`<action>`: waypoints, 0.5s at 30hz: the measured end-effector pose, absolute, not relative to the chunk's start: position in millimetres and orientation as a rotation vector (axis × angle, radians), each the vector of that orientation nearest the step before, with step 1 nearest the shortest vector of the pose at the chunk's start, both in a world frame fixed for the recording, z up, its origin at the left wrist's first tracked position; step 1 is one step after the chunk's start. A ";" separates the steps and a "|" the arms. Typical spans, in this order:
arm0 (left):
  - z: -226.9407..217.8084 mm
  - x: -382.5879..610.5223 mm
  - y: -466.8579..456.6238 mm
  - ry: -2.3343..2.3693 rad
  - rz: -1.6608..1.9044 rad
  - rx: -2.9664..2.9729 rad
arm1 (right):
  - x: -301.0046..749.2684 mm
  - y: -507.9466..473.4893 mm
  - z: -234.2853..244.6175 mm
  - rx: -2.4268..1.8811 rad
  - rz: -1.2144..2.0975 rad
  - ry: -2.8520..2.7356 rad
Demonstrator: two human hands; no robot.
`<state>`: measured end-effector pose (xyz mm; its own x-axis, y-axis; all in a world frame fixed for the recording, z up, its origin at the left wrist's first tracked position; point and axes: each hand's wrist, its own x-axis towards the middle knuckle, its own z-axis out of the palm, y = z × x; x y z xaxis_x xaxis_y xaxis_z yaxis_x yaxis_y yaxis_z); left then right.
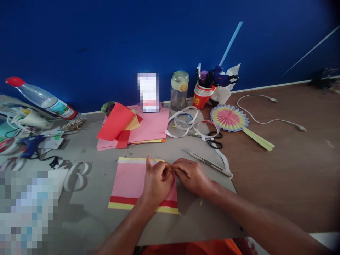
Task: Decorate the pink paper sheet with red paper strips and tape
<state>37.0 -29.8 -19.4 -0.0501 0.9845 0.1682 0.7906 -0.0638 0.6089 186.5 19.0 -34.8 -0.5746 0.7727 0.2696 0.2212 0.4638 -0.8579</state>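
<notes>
A pink sheet of paper (pixel 132 179) lies flat before me, with red and yellow bands along its near edge. Its far edge has a yellow margin and a whitish strip (pixel 130 160) that looks like tape. My left hand (pixel 159 179) rests over the sheet's right part, its thumb and finger pinched at the far right corner. My right hand (pixel 192 176) meets it there, fingertips pressed together. Whatever is between the right fingertips is too small to make out. A utility knife (pixel 209 163) lies just beyond my right hand.
Behind the sheet are stacked pink and red papers (pixel 151 124), a phone (pixel 148 92), a water bottle (pixel 179 90) and a red cup of tools (pixel 202 95). Tape rolls (pixel 183 120), scissors (pixel 214 140) and a paper fan (pixel 230 118) sit right. A glue gun (pixel 32 145) lies left.
</notes>
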 end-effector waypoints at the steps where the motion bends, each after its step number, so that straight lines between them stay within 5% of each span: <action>1: -19.5 37.1 -29.9 1.893 0.832 1.910 | 186.3 18.6 -35.1 -0.830 1.086 -2.042; 15: -19.9 36.9 -29.9 1.904 0.852 1.908 | 187.1 18.1 -34.1 -0.758 0.999 -2.038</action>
<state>36.9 -29.9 -19.9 -0.0620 0.9802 0.1880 0.7935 -0.0658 0.6050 187.1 18.1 -34.1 -0.5588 0.7516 0.3505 0.1830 0.5240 -0.8319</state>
